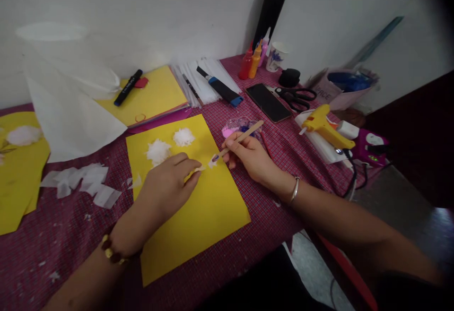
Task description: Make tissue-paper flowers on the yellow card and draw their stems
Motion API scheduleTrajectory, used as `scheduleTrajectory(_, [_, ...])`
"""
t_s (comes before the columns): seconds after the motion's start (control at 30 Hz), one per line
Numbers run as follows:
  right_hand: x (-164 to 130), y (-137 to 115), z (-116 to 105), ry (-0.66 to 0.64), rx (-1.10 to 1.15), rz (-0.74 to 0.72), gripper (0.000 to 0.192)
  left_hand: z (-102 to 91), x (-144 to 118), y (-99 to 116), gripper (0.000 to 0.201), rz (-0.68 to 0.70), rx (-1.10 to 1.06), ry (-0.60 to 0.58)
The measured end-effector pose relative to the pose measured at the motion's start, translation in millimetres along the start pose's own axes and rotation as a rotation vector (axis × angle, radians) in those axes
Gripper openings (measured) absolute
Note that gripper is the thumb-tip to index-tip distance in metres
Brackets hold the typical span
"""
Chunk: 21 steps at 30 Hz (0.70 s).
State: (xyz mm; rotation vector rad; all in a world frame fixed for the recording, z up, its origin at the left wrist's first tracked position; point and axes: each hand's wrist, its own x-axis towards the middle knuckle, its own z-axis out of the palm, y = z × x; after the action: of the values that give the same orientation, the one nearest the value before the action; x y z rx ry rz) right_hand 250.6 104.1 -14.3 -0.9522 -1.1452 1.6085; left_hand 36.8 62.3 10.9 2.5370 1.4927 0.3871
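Over a yellow sheet of paper point(198, 221), my right hand point(248, 157) holds a wooden craft stick point(244, 135). The stick's lower end has a dark purple smear and hovers at or just above a small white scrap point(212, 164) on the sheet; contact is unclear. My left hand point(173, 178) is closed in a pinch, a small pale scrap point(199, 168) showing at its fingertips. Two fluffy white paper clusters, one point(183, 136) farther back and one point(158, 152) beside my left hand, lie on the sheet. Behind my right hand is a clear palette point(232, 124) with pink and dark blue paint.
White paper squares point(106, 196) lie left of the sheet. Behind it are a blue cutter point(225, 90), a phone point(268, 102), scissors point(296, 97) and paint bottles point(254, 63). A yellow glue gun point(326, 125) and a purple power strip point(372, 143) with cables sit at the right edge.
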Motion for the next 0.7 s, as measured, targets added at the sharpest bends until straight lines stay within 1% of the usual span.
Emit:
scheduleTrajectory(0.1, [2,-1,-2,0.022,-0.013,-0.034,0.028,-1.0,13,8,0.018,-0.059,-0.012,-0.120])
scheduleTrajectory(0.2, [4,0,-4,0.003,0.001,-0.039,0.026,3.0,21,6,0.018,-0.094,-0.043,-0.162])
scheduleTrajectory(0.33, [5,2,-4,-0.034,-0.018,-0.045,0.021,7.6,26,-5,0.015,-0.119,-0.146,-0.100])
scheduleTrajectory(0.43, [5,3,-1,-0.066,-0.060,-0.040,0.017,9.8,29,-12,0.012,-0.175,-0.198,-0.065])
scheduleTrajectory(0.53, [4,5,4,-0.100,-0.149,-0.060,0.014,11.7,30,-16,0.013,-0.206,-0.237,-0.069])
scheduleTrajectory(0.7, [5,11,10,-0.144,-0.332,-0.154,0.014,10.7,29,-16,0.014,-0.218,-0.281,-0.070])
